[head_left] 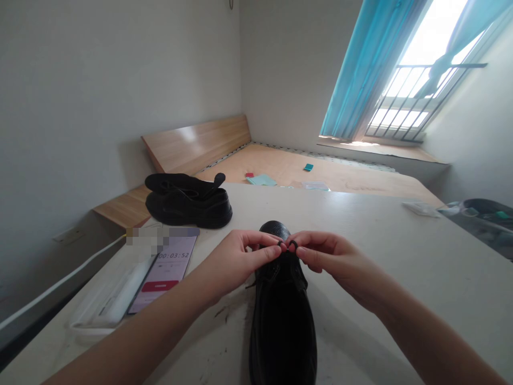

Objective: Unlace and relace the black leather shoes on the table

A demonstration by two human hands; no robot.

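Observation:
A black lace-up shoe [284, 331] stands on the white table in front of me, its toe pointing away and its dark opening toward me. Above its front part my left hand [256, 248] pinches one part of a black shoelace [293, 245] between thumb and finger. My right hand [320, 250] pinches another part of the lace, close beside the left fingertips. Small loops of the lace show at both pinches. The fingers partly cover the shoe's tongue and eyelets.
More black footwear [188, 200] sits at the table's far left. A phone [168, 267] showing a timer lies left, beside a clear plastic case [108, 305] and a white cable [60, 283]. A small plastic packet [420, 209] lies far right. Beyond is a bed [352, 174].

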